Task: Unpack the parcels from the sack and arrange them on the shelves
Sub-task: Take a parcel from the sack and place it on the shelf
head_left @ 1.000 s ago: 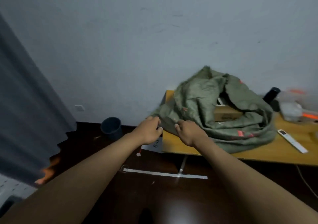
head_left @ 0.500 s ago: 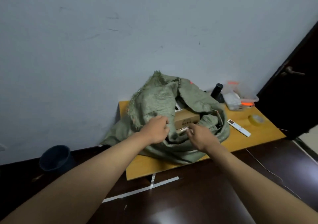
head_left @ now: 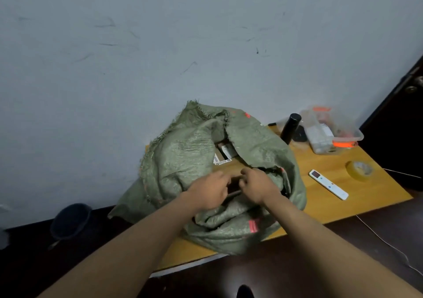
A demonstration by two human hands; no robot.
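A crumpled green woven sack (head_left: 183,160) lies open on a wooden table (head_left: 320,199) against the wall. Inside its mouth I see a brown cardboard parcel (head_left: 230,168), and behind it another parcel with white labels (head_left: 225,152). My left hand (head_left: 210,191) and my right hand (head_left: 256,185) are close together inside the opening, above the sack's folded front rim. Their fingers curl round the near end of the brown parcel, which is blurred and partly hidden by them. No shelves are in view.
Right of the sack on the table are a black bottle (head_left: 290,128), a clear plastic box (head_left: 332,130), a white remote (head_left: 328,184) and a tape roll (head_left: 359,170). A dark door (head_left: 400,137) stands at the right. A dark bin (head_left: 71,220) sits on the floor at the left.
My view has swung right and closer to the sack. Both hands have moved from the sack's outer cloth into its mouth and closed on the brown parcel.
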